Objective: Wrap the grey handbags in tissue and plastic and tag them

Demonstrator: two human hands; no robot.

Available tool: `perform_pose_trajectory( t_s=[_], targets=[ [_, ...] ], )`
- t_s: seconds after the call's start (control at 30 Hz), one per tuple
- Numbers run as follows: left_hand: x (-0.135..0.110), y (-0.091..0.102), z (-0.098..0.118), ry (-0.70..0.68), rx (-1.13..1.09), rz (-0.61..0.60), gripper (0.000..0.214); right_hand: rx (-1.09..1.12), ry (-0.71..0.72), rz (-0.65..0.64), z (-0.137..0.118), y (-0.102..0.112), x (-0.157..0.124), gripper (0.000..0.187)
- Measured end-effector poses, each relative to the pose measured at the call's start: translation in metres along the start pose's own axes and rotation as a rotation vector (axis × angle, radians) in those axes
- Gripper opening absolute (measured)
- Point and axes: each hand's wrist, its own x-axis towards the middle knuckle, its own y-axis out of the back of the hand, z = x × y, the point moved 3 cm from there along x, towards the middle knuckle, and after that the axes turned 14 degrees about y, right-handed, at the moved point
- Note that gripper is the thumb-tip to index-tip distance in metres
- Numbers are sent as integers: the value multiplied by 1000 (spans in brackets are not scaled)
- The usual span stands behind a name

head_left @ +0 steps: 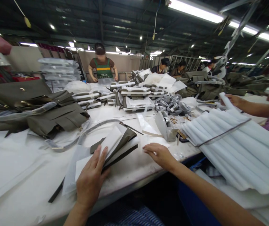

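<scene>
A folded dark olive bag (pixel 127 135) lies near the table's front edge, with white paper (pixel 113 139) layered over it and a clear plastic sleeve (pixel 71 175) under its left side. My left hand (pixel 90 180) grips its near-left end, fingers on top of the paper and thumb low at the side. Just right of the bag, apart from it, is my right hand (pixel 159 156); its fingers reach loosely leftward and nothing shows in them. Behind the bag curves a wrapped strap (pixel 96 125) with a dark end. A tape dispenser (pixel 164 127) stands beyond my right hand.
Olive bags (pixel 56 121) are heaped at left. Wrapped flat bundles (pixel 134 92) and coiled straps (pixel 173 105) fill the middle. A tied stack of white foam sheets (pixel 235 147) overhangs the table at right, beside a co-worker's arm (pixel 254 105). Another person (pixel 103 67) stands opposite.
</scene>
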Motion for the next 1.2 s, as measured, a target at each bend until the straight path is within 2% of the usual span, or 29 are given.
perform_pose_trajectory(
  t_s=[0.1,0.17,0.3,0.4,0.47,0.53,0.63,0.73,0.83,0.93,0.97,1.1,1.2],
  targets=[
    [0,0,-1,13,-4,-2,89,292,6,-225,-35,-3,-13,19],
    [-1,0,-1,15,-1,-8,89,333,-22,-275,-44,-7,-19,22],
    [-2,-1,-2,9,-2,-15,86,-4,-97,-146,-31,-28,-20,39],
    [-3,-1,-3,4,0,-6,85,-139,-23,-261,-21,-56,-13,68],
    [-3,-2,-3,-4,2,2,85,-128,57,-317,-16,-68,-3,70],
    [-3,-2,-2,-21,2,6,85,-90,134,-323,-11,-72,9,63],
    [-4,-4,0,-51,12,10,83,-62,245,-258,-7,-68,22,44],
    [-5,-8,0,-85,39,2,82,-81,264,-51,-14,-57,17,26],
    [-6,-12,1,-120,61,-23,79,-79,271,135,-34,-38,0,25],
    [-7,-14,2,-149,75,-53,77,-165,427,185,-58,-16,-6,12],
    [-7,-13,4,-155,78,-60,76,-229,479,169,-64,-11,-3,15],
    [-3,-10,8,-177,67,-77,78,-428,545,-17,-62,-5,24,63],
    [1,-9,10,-223,52,-100,82,-440,551,-85,-47,-12,34,73]
  ],
)
